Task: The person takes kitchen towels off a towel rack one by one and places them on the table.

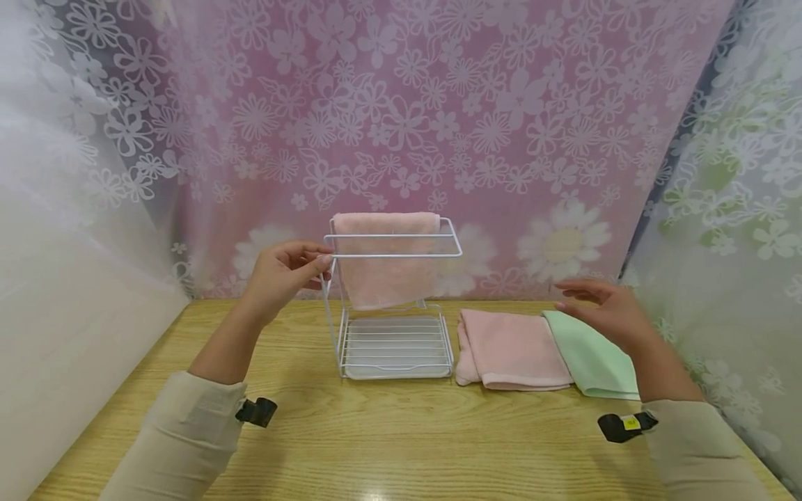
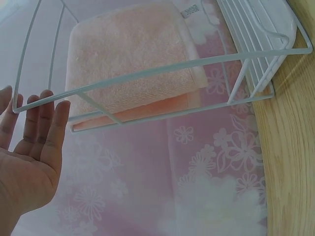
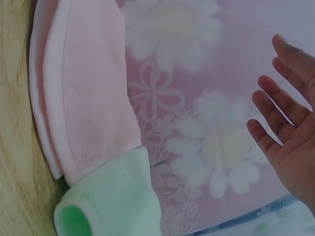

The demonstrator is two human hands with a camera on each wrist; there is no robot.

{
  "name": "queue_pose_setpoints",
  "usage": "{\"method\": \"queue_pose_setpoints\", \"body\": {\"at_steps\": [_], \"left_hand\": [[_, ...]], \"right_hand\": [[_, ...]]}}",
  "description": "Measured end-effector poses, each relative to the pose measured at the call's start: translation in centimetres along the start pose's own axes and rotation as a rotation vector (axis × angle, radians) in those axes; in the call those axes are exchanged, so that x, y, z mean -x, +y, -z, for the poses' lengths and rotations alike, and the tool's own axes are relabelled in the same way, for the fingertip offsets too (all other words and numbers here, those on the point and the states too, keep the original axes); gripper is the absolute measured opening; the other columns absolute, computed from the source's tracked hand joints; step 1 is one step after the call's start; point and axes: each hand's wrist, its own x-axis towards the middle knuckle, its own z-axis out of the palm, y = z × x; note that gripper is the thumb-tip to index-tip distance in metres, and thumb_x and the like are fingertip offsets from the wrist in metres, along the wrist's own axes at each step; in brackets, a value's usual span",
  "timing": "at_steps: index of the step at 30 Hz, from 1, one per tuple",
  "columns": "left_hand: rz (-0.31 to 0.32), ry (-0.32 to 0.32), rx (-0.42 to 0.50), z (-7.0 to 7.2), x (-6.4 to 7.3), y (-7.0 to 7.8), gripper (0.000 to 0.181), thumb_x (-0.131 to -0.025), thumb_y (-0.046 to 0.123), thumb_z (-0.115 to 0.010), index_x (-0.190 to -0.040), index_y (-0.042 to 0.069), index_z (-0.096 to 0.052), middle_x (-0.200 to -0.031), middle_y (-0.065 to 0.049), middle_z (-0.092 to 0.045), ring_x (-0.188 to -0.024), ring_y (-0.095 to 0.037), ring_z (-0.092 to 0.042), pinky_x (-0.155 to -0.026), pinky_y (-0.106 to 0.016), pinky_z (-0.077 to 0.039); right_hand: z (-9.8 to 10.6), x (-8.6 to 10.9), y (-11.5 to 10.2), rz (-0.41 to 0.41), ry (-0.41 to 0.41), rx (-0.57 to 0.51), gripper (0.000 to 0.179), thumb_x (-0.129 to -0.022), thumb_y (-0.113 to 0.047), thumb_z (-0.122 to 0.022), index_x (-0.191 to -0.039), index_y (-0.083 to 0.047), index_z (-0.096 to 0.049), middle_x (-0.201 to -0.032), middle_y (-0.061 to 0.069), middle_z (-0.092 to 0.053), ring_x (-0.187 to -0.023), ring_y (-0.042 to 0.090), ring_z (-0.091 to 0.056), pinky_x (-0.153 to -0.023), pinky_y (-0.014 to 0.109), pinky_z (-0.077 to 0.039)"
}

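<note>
A white wire towel rack (image 1: 393, 255) stands on the table, with a peach towel (image 1: 388, 278) draped over its rear top bar. My left hand (image 1: 285, 275) pinches the rack's upper left front corner between thumb and fingers; in the left wrist view the fingertips (image 2: 47, 98) meet the wire. To the right of the rack lies a folded pink towel (image 1: 514, 351), and a folded mint green towel (image 1: 592, 355) touches its right side. Above the green towel hovers my right hand (image 1: 604, 316), fingers extended and holding nothing. In the right wrist view, that hand (image 3: 290, 128) is apart from both towels.
A white tray (image 1: 395, 372) sits under the wires of the rack's base. Wood-grain tabletop (image 1: 376, 438) stretches in front of the rack. Behind it hangs a pink flowered curtain (image 1: 401, 139), and pale sheets (image 1: 69, 278) close off both sides.
</note>
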Motion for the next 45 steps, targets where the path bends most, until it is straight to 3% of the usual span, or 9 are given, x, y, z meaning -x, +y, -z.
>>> {"method": "queue_pose_setpoints", "body": {"at_steps": [3, 7, 14, 17, 24, 38, 45], "left_hand": [[-0.015, 0.002, -0.016, -0.1, -0.1, 0.1, 0.026, -0.095, 0.015, -0.066, -0.113, -0.005, -0.068, -0.086, -0.01, -0.068, -0.078, -0.017, -0.067, -0.072, -0.035, -0.06], [-0.021, 0.006, -0.022, -0.2, -0.2, 0.2, 0.026, -0.095, 0.018, -0.067, -0.106, -0.005, -0.069, -0.085, -0.013, -0.068, -0.079, -0.026, -0.067, -0.072, -0.038, -0.06], [-0.005, -0.013, -0.034, -0.1, -0.2, 0.3, 0.024, -0.095, 0.023, -0.066, -0.1, -0.001, -0.069, -0.081, -0.011, -0.066, -0.082, -0.033, -0.065, -0.073, -0.041, -0.06], [0.005, -0.028, -0.043, 0.0, -0.2, 0.1, 0.026, -0.096, 0.025, -0.065, -0.101, 0.0, -0.069, -0.081, -0.009, -0.066, -0.082, -0.031, -0.065, -0.072, -0.036, -0.06], [0.028, -0.036, -0.034, 0.2, -0.3, 0.0, 0.026, -0.096, 0.024, -0.065, -0.101, -0.001, -0.068, -0.081, -0.009, -0.065, -0.08, -0.023, -0.065, -0.072, -0.034, -0.06], [0.003, -0.034, -0.032, 0.1, -0.4, -0.1, 0.024, -0.096, 0.022, -0.065, -0.1, -0.001, -0.068, -0.081, -0.009, -0.065, -0.081, -0.035, -0.064, -0.072, -0.038, -0.06], [0.004, -0.028, -0.045, 0.1, -0.4, -0.2, 0.024, -0.096, 0.023, -0.066, -0.099, -0.001, -0.068, -0.081, -0.01, -0.065, -0.081, -0.033, -0.065, -0.072, -0.039, -0.06]], "right_hand": [[-0.2, -0.1, -0.6, 0.018, -0.009, -0.018, 0.041, -0.092, -0.029, -0.071, -0.129, -0.012, -0.064, -0.124, -0.004, -0.061, -0.116, 0.03, -0.055, -0.083, 0.027, -0.051], [-0.4, -0.2, -1.4, 0.073, -0.015, -0.027, 0.039, -0.092, -0.025, -0.071, -0.128, -0.012, -0.064, -0.129, 0.007, -0.059, -0.117, 0.03, -0.054, -0.079, 0.015, -0.049], [-0.9, -0.6, -2.2, 0.139, 0.01, -0.071, 0.038, -0.09, -0.018, -0.073, -0.127, -0.012, -0.066, -0.127, 0.005, -0.061, -0.112, -0.001, -0.052, -0.08, 0.011, -0.048], [-1.0, -0.9, -2.5, 0.149, 0.011, -0.084, 0.038, -0.09, -0.018, -0.073, -0.128, -0.012, -0.065, -0.127, 0.005, -0.06, -0.112, -0.005, -0.049, -0.08, 0.011, -0.048], [-1.0, -1.6, -4.2, 0.18, -0.016, -0.109, 0.038, -0.092, -0.016, -0.071, -0.129, -0.012, -0.064, -0.13, 0.007, -0.058, -0.115, -0.002, -0.049, -0.084, 0.013, -0.047], [-0.8, -3.3, -8.0, 0.275, -0.043, -0.118, 0.038, -0.089, -0.01, -0.073, -0.126, -0.015, -0.066, -0.125, 0.003, -0.061, -0.111, 0.006, -0.054, -0.089, 0.014, -0.046], [-0.9, -4.3, -9.9, 0.337, -0.083, -0.134, 0.039, -0.089, -0.009, -0.073, -0.127, -0.015, -0.066, -0.123, 0.004, -0.062, -0.113, 0.011, -0.057, -0.086, 0.016, -0.049]]}}
